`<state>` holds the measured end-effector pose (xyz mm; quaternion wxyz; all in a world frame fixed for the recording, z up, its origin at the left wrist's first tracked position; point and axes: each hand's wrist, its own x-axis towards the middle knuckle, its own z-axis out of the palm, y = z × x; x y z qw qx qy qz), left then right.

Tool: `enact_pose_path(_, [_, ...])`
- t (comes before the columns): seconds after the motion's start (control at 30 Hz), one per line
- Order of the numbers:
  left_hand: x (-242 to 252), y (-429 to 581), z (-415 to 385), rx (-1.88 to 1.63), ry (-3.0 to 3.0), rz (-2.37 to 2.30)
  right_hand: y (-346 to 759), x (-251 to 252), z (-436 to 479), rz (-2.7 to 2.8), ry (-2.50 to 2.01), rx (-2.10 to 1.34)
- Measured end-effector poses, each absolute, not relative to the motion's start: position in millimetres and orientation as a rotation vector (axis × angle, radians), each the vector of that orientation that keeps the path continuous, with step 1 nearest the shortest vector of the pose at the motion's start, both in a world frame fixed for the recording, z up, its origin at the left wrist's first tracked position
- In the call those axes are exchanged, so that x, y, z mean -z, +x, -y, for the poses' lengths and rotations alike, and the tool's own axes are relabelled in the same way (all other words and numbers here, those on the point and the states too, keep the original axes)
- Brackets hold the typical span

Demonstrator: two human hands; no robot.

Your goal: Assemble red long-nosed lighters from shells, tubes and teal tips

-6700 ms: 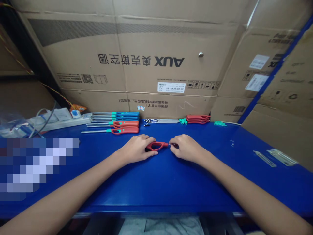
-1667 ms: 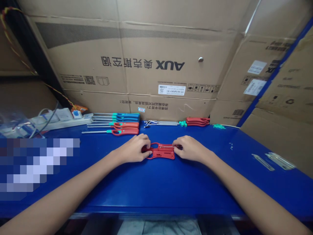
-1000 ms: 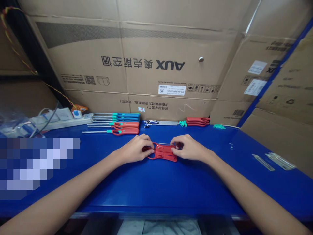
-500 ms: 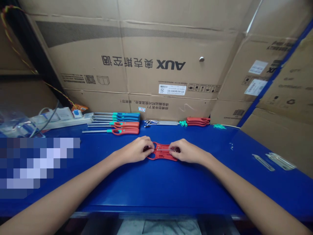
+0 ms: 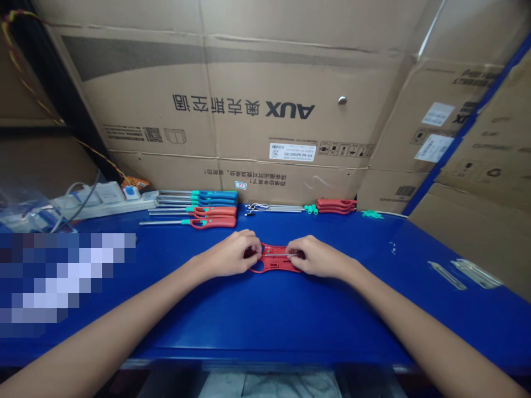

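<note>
Head view: we look down at one person's two bare forearms reaching across a blue workbench [image 5: 290, 315].

Left hand [image 5: 234, 254]: closed, its fingers curled over the left end of the red lighter shell [image 5: 274, 264], gripping it.

Right hand [image 5: 315, 257]: closed, pinching the right end of the same shell between thumb and fingers.

Held thing: we count one shell, lying flat on the bench between the hands, front and centre. One thin metal rod [image 5: 274, 255] lies lengthwise across it, and the fingers of both hands reach it.

Back row, left: we count two finished red long-nosed lighters [image 5: 212, 222] with teal collars. Behind them lie blue-handled lighters [image 5: 213, 195], at least three, packed too tightly to count.

Back row, right: one bundle of metal lighter rods [image 5: 274, 208], a stack of red handles [image 5: 335, 205] and small green plastic parts [image 5: 372, 214] stand near the carton; we cannot count these.

Bench, right: we count two flat metal strips [image 5: 447, 275].

Bench, left: one white power strip [image 5: 103, 203] sits at the back; a pixelated patch hides the area in front of it.

Writing: the cardboard carton [image 5: 186, 83] reads "AUX" and "奥克斯空调", upside down, with a white barcode label [image 5: 292, 151] showing "25".
</note>
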<state>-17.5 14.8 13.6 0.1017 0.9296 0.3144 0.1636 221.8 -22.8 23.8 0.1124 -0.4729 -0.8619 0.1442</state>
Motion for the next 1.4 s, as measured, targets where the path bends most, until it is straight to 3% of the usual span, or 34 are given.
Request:
enact_pose_path(0.73, [-18.6, -17.6, -13.4, -0.564, 2.732, -0.922, 220.1, -29.1, 23.9, 2.511, -1.371, -0.322])
enact_pose_path(1.2, [-6.0, -13.5, -14.7, -0.526, 2.692, -0.981, 227.1, -22.4, 17.8, 2.486, -1.366, -0.469])
enact_pose_path(1.33, [-7.3, -14.2, -14.0, -0.533, 2.688, -0.967, 259.1, -32.1, -2.2, 2.255, -1.44, -0.326])
enact_pose_path(1.4, [-6.8, -14.2, -13.8, -0.54, 2.682, -0.963, 287.2, -37.3, -15.1, 1.996, -1.729, -0.156])
